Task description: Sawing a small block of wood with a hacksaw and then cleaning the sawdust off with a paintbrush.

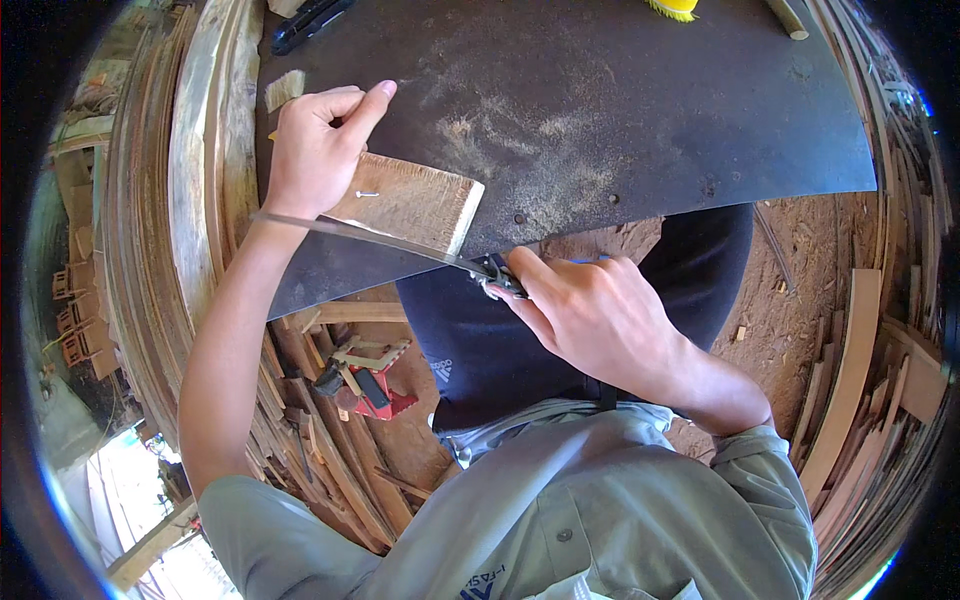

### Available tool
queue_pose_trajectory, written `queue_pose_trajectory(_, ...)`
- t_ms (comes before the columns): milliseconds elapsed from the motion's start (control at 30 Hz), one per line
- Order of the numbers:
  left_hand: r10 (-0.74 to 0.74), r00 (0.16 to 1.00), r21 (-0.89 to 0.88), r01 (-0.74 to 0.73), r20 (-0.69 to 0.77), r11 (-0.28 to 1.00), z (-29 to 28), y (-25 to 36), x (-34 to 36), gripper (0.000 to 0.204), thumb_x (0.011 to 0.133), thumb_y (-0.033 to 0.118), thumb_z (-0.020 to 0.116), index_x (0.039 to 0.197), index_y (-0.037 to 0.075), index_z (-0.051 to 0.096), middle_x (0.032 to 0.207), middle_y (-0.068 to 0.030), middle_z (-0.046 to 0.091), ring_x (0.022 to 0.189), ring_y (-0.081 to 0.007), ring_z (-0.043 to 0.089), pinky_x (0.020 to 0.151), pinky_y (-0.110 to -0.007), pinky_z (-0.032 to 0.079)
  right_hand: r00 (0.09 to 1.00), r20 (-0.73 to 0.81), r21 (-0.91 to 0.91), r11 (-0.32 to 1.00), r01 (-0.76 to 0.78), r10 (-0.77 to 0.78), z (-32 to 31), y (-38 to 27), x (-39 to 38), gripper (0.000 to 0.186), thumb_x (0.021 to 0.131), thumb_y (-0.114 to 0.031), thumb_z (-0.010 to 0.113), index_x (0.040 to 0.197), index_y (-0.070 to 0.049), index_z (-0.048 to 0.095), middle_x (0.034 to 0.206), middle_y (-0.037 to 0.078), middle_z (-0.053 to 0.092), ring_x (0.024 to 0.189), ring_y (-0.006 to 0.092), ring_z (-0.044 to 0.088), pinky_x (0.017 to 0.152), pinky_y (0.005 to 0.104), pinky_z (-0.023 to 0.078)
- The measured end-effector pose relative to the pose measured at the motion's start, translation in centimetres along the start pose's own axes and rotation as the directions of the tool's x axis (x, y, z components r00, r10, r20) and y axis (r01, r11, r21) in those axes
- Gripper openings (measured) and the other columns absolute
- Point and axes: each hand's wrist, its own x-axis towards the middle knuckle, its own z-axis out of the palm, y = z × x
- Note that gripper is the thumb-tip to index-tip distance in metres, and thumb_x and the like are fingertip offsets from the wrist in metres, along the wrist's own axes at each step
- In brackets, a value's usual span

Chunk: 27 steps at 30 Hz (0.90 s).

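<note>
My left hand (322, 150) has its fingers curled over the left part of a pale wooden board (410, 200) on the dark worktop, with the thumb raised toward the right. A small white mark or object lies on the board's face. My right hand (590, 315) grips the dark handle of a saw (390, 245), below and right of the board. Its long thin blade runs leftward along the board's near edge, reaching about as far as my left wrist.
The dark worktop (700, 110) has sawdust, a dark tool (305, 28), a yellow bristled brush (672, 8) and a short stick (788, 18). Stacked planks (200, 150) line both sides. Below are wood scraps and a red object (375, 395) on the dirt floor.
</note>
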Motion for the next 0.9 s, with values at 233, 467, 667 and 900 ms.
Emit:
queue_pose_trajectory(233,-0.027,1.0,0.011,0.027,0.007,1.0,0.1,-0.2,0.0,0.057,0.103,0.029,0.071,0.061,-0.002,0.047,0.055,-0.0001,0.037,0.054,-0.0083,0.032,0.053,-0.033,0.028,1.0,0.025,0.017,1.0,-0.019,0.018,-0.1,0.0,0.2,0.023,0.101,-0.029,0.064,0.097,-0.008,0.055,0.057,0.01,0.061,0.053,0.032,0.067,0.046,0.0437,0.051)
queue_pose_trajectory(467,-0.037,0.999,-0.002,0.037,0.007,0.999,0.1,-0.2,0.0,0.058,0.103,0.029,0.071,0.06,-0.001,0.046,0.055,0.0004,0.037,0.055,-0.0079,0.032,0.053,-0.032,0.028,1.0,-0.007,0.063,0.998,0.001,-0.001,0.1,-0.3,1.2,0.02,0.101,-0.024,0.063,0.097,-0.006,0.055,0.063,0.01,0.064,0.055,0.032,0.069,0.048,0.0438,0.054)
queue_pose_trajectory(667,-0.033,0.999,0.009,0.033,0.024,0.999,0.0,-0.2,-0.1,0.058,0.103,0.03,0.071,0.061,-0.001,0.046,0.055,0.0013,0.037,0.055,-0.0077,0.032,0.053,-0.032,0.028,1.0,0.004,0.045,0.999,0.009,-0.009,0.0,-0.3,1.3,0.017,0.101,-0.02,0.06,0.094,-0.006,0.055,0.064,0.011,0.065,0.055,0.0311,0.069,0.047,0.043,0.055)
queue_pose_trajectory(900,-0.042,0.998,0.035,0.04,0.036,0.999,-0.2,-0.1,-0.1,0.058,0.103,0.031,0.07,0.06,0.0,0.048,0.055,0.0014,0.039,0.054,-0.0069,0.038,0.053,-0.029,0.033,0.999,0.047,0.054,0.998,-0.013,0.011,-0.5,-0.2,1.3,0.016,0.101,-0.017,0.058,0.092,-0.005,0.055,0.059,0.014,0.064,0.054,0.0313,0.07,0.047,0.0426,0.055)
